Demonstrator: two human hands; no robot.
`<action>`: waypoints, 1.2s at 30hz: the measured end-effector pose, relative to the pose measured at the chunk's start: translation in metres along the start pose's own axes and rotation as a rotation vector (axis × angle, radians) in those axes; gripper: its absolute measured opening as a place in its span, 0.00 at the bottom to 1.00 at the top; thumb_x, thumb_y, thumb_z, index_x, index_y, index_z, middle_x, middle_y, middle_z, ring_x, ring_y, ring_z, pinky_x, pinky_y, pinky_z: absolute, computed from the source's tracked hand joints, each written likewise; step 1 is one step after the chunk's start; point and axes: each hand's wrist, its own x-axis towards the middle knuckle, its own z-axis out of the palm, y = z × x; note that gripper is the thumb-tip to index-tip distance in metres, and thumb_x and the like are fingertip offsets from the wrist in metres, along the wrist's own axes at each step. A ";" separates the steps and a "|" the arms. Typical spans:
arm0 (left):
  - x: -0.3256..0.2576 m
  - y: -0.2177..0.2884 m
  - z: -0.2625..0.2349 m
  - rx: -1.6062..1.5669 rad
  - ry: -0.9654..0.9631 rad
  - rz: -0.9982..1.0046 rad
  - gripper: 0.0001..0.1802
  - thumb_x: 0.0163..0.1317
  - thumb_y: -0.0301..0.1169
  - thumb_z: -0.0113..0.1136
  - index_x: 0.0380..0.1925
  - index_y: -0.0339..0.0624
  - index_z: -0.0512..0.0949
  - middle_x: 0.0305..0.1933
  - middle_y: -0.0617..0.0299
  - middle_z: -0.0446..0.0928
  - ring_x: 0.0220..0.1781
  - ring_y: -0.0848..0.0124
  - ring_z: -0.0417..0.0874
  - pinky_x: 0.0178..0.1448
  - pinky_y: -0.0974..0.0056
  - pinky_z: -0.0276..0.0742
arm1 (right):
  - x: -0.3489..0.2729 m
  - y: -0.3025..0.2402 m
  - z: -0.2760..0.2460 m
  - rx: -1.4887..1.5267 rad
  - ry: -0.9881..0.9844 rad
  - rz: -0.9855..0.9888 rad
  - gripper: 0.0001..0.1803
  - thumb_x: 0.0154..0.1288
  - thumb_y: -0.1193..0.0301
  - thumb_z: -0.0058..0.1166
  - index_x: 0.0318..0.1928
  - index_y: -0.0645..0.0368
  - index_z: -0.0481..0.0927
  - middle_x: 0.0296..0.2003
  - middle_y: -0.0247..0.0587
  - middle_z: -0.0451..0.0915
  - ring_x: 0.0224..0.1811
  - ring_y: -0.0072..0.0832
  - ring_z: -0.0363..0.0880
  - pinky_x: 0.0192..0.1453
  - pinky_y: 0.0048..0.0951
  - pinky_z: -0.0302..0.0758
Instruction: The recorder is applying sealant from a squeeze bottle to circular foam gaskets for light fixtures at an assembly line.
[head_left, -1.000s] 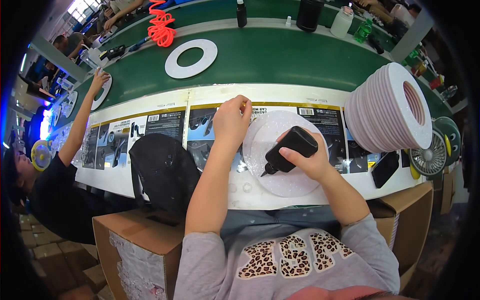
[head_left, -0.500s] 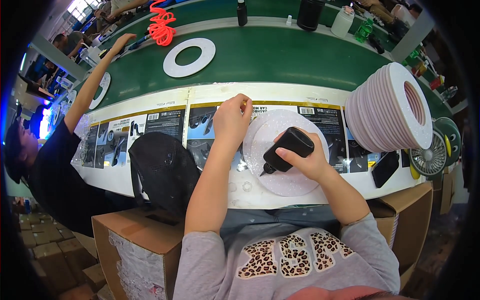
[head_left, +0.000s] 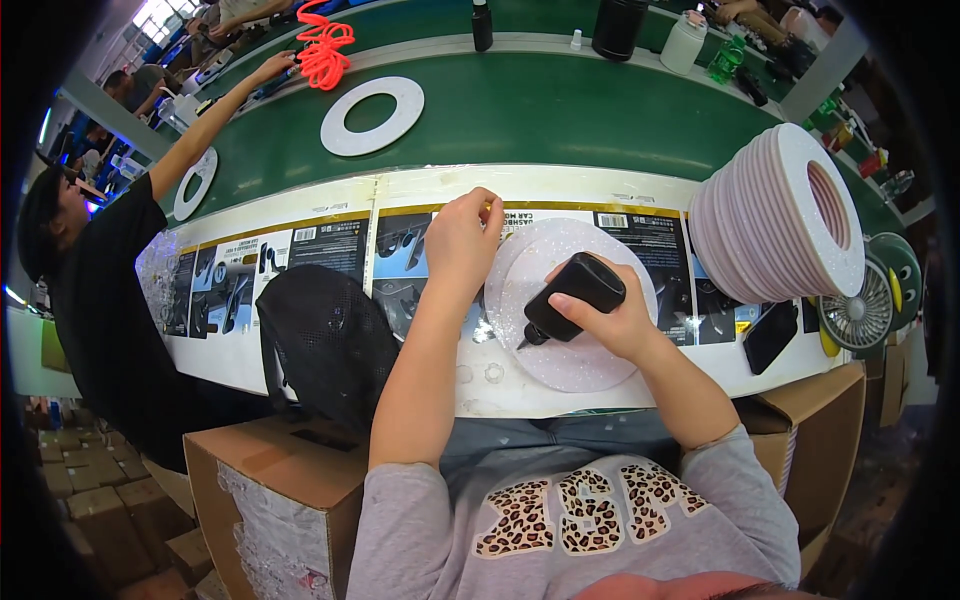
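Black plastic squeeze bottle [head_left: 580, 292] tilts nozzle-down over the white speckled round disc [head_left: 580, 372], gripped by the right hand [head_left: 622, 322]; left of the disc, the left hand [head_left: 464, 238] curls, contents unclear.

black bag [head_left: 325, 335] left, phone [head_left: 771, 338] on worktop [head_left: 720, 370] at right, fan [head_left: 857, 308] just beside it, red coiled hose [head_left: 323, 62] at back, white jar [head_left: 684, 45] near green bottle [head_left: 727, 62], carton [head_left: 275, 465] lower left, co-worker [head_left: 105, 300] in black far left
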 end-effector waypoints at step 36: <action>0.000 0.001 -0.001 0.001 -0.003 -0.001 0.08 0.63 0.34 0.59 0.33 0.42 0.81 0.27 0.59 0.81 0.32 0.59 0.82 0.37 0.57 0.76 | 0.005 0.004 -0.016 0.066 0.132 0.032 0.13 0.60 0.67 0.65 0.38 0.64 0.79 0.30 0.35 0.82 0.33 0.19 0.78 0.40 0.23 0.75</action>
